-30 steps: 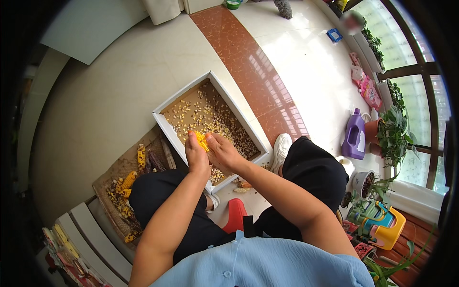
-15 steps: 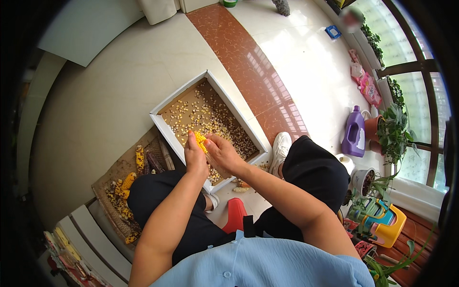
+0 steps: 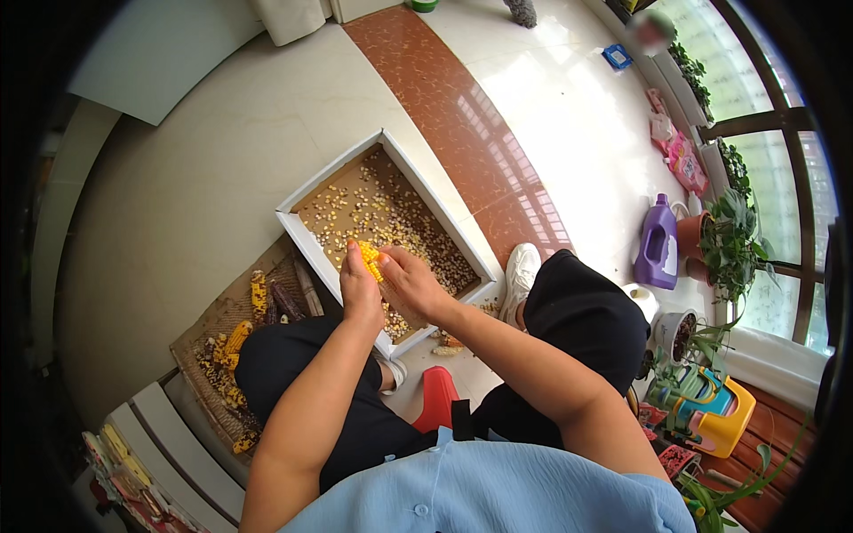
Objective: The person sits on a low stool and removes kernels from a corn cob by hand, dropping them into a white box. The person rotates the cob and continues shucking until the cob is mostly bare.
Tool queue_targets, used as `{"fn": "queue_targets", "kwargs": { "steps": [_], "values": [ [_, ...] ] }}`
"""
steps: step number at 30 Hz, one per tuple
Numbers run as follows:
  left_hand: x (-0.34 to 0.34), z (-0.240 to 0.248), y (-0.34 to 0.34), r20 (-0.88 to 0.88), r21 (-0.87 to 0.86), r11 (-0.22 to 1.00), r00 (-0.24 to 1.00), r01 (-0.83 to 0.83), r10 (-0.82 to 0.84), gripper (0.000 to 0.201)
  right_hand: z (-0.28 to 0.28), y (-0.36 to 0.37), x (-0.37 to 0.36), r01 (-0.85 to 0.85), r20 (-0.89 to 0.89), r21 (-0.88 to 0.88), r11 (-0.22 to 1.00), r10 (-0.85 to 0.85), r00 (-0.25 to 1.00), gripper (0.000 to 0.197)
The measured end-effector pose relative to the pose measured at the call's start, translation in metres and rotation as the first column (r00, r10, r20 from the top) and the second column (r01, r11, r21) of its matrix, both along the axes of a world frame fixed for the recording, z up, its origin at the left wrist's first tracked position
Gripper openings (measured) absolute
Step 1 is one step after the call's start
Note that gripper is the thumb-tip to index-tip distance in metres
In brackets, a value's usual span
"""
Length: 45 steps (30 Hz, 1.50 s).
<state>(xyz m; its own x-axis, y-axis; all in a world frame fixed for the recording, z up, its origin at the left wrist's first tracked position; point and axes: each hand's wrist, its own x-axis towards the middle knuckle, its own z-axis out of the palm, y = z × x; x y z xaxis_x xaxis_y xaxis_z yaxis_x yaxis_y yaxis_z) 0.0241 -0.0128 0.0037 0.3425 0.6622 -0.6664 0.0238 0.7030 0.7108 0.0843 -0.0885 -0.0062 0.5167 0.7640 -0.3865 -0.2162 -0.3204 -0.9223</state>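
A yellow corn cob point(image 3: 371, 260) is held between my two hands over the near part of a shallow white-rimmed cardboard box point(image 3: 311, 244). My left hand point(image 3: 360, 291) wraps its left side, thumb lying along it. From the right, my right hand point(image 3: 410, 282) closes on the same cob, its thumb pressing the kernels. Loose corn kernels point(image 3: 364, 209), yellow and dark, lie scattered over the box's brown bottom, thickest toward its right side. My hands hide the cob's lower end.
Left of the box, a woven mat point(image 3: 200, 333) bears several cobs point(image 3: 238, 338), some dark. A red object point(image 3: 435, 398) lies between my feet. On the right stand a purple jug point(image 3: 657, 244), potted plants point(image 3: 733, 240) and a yellow stool point(image 3: 724, 417). A grey slatted seat point(image 3: 173, 444) is at lower left.
Both hands stay on the cob over the box, with only a very slight shift of fingers. Nothing else has visibly moved, apart from a small shift of the whole view.
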Motion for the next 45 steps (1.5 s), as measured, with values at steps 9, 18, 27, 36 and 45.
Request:
{"fn": "queue_targets", "kwargs": {
  "steps": [9, 18, 27, 36, 45],
  "values": [
    [0.000, -0.005, -0.001, -0.048, 0.038, 0.999, 0.999, 0.022, -0.020, 0.042, -0.014, -0.002, -0.003, 0.004, -0.095, 0.065, 0.998, 0.002, 0.995, 0.038],
    [-0.001, -0.002, 0.000, -0.043, 0.070, 0.995, 0.997, 0.071, -0.068, 0.047, 0.009, 0.001, 0.000, -0.015, -0.134, -0.033, 0.999, 0.010, 0.991, 0.043],
    [-0.002, -0.009, -0.009, -0.074, 0.140, 0.985, 0.993, 0.102, -0.092, 0.051, 0.001, -0.003, -0.006, 0.078, 0.355, -0.157, 0.985, -0.017, 0.935, 0.034],
    [-0.002, -0.011, -0.009, -0.052, 0.097, 0.992, 0.995, 0.087, -0.082, 0.051, 0.004, -0.001, -0.003, 0.001, 0.182, -0.074, 0.997, 0.013, 0.983, 0.034],
    [0.000, -0.004, 0.000, -0.104, 0.041, 0.998, 0.994, 0.050, -0.045, 0.049, -0.014, -0.010, -0.005, 0.041, 0.033, 0.032, 0.999, -0.042, 0.999, 0.036]
  ]
}}
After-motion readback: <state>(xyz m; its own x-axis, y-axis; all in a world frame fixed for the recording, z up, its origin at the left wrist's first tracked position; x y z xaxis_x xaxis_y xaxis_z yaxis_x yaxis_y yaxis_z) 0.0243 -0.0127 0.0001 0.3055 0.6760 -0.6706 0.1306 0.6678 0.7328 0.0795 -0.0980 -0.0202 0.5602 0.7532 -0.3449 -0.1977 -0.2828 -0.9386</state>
